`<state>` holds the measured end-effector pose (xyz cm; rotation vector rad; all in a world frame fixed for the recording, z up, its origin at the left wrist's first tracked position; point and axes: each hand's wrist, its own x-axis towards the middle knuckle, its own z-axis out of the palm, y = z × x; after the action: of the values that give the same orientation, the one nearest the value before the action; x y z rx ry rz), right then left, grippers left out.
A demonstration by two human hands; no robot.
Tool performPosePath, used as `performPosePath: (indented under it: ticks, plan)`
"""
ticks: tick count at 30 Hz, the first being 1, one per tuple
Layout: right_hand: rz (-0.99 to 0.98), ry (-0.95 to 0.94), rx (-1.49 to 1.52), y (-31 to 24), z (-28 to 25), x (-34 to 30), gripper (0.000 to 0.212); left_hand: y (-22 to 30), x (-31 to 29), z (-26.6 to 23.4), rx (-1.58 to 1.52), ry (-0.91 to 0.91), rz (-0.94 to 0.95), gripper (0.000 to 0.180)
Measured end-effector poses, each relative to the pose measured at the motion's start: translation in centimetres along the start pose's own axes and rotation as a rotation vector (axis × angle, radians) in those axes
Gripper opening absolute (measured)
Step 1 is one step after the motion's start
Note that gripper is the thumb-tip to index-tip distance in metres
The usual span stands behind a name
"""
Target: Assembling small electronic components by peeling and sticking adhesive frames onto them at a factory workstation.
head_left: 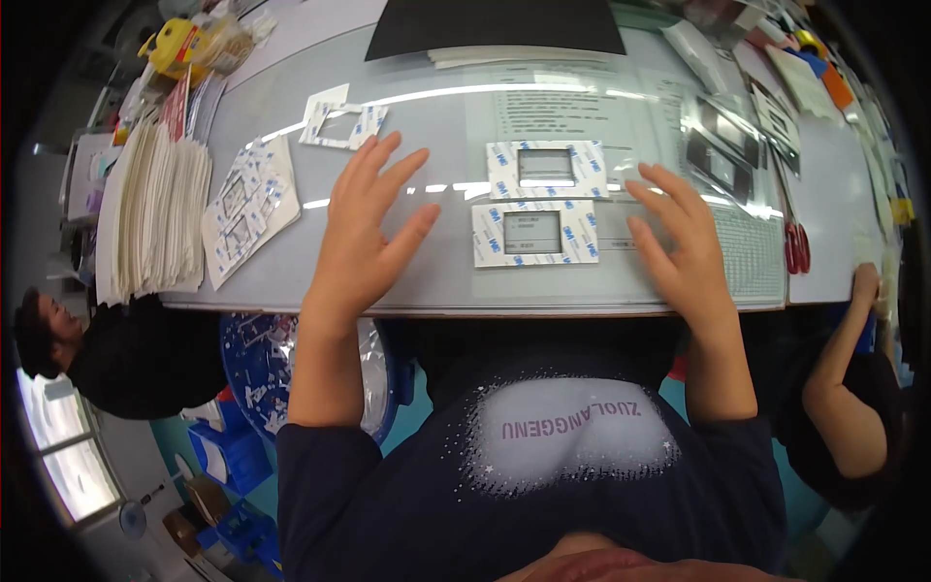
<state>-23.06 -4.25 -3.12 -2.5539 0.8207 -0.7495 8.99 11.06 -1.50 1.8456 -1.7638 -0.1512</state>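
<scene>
Above the glass-topped table (427,281), my left hand (361,228) is open, fingers spread, holding nothing. My right hand (687,242) is open too, with its fingers apart. Between them lie two flat white rectangular frames with blue print, each with a window cut in its middle. The far frame (591,167) sits just beyond the near frame (488,238), and my right fingertips are close to their right ends. Past my left fingertips lies another printed white frame piece (315,131). Left of that hand is a small pile of similar printed frames (254,189).
A thick stack of white sheets (155,213) stands at the left edge. A black board (495,27) lies at the back. Dark panels (722,160) and red-handled scissors (797,247) are at right. Below the edge is a blue tub (233,378) with scraps. A person (145,354) sits left, another (844,427) right.
</scene>
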Motion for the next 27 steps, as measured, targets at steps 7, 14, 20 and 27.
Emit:
performPosePath:
  ticks: [7,14,20,27]
  plan:
    - [0.238,0.290,-0.361,13.0,-5.1,10.6,0.046,3.7,8.3,1.3,-0.200,-0.031,0.175,0.043]
    - [0.531,0.139,-0.528,18.6,-3.9,13.6,0.027,1.6,10.0,5.0,-0.165,0.159,0.334,0.027]
    - [0.622,0.053,-0.338,16.1,-5.5,13.1,0.038,2.3,10.0,5.0,-0.193,0.218,0.362,0.026]
    - [-0.430,0.364,-0.001,-1.3,-2.0,11.7,0.017,3.6,8.9,4.2,-1.304,-0.253,-0.149,0.037]
